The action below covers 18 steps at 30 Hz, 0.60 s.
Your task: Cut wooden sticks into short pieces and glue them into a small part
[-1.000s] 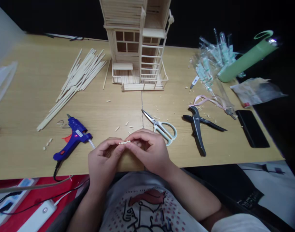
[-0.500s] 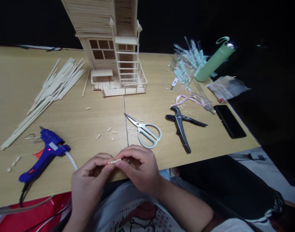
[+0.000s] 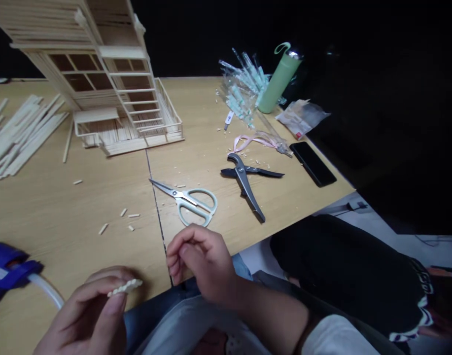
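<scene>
Pinched between the thumb and fingers of my left hand [image 3: 96, 308] is a small strip of short wooden stick pieces [image 3: 125, 287] joined side by side. My right hand [image 3: 199, 259] is apart from it, loosely closed with the fingers curled in, and nothing shows in it. Just beyond the right hand lie scissors [image 3: 189, 199] with pale handles. To their left are several short cut stick pieces [image 3: 103, 229]. A blue hot glue gun [image 3: 7, 271] is partly cut off at the left edge, its glue stick [image 3: 46, 290] poking out near my left hand.
A model house of wooden sticks [image 3: 127, 133] stands at the back left, beside a pile of long sticks [image 3: 26, 130]. Farther right are pruning shears [image 3: 246, 185], a phone [image 3: 313, 164], a green bottle [image 3: 279, 81], plastic-wrapped tubes [image 3: 242, 93] and a clear bag [image 3: 301, 118].
My hands have separated: the left moved down and left with the stick strip, while the right let go of it. The view has swung right, cutting off part of the glue gun.
</scene>
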{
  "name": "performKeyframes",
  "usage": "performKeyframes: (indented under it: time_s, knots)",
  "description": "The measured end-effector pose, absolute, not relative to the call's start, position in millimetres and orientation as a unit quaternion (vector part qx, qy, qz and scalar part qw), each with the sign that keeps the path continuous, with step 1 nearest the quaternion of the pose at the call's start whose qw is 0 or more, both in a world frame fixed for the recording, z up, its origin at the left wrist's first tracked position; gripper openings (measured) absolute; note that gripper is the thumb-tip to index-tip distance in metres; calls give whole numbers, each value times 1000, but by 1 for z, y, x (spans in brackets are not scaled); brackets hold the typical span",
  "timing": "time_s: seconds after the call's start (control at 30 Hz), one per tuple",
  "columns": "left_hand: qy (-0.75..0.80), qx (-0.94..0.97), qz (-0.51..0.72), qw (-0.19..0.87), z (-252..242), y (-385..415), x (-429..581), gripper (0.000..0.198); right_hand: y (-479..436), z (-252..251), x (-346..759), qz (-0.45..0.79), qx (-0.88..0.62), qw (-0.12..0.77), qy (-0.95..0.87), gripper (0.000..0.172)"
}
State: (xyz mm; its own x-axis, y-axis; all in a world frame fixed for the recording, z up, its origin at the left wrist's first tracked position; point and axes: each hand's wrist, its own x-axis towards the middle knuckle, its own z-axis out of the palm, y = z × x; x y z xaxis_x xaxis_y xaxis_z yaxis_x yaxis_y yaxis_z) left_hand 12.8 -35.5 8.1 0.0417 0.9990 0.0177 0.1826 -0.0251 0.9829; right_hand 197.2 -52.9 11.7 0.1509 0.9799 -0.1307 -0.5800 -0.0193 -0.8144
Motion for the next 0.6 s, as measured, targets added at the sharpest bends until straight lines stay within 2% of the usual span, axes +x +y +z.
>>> performKeyframes:
  time_s: [0.13,0.3,0.5,0.6]
  knots:
    - [516,529,496,456,15,-32,24,10,-44,15,209,645,-306,679,-169,24]
    - [527,505,507,458,14,-37,26,11,-46,21,216,650,-279,690,-155,33]
    - [541,504,496,455,14,-44,26,11,-49,26,215,643,-269,696,-173,29]
    - [541,497,504,454,14,-46,27,14,-51,24,212,644,-286,689,-169,33]
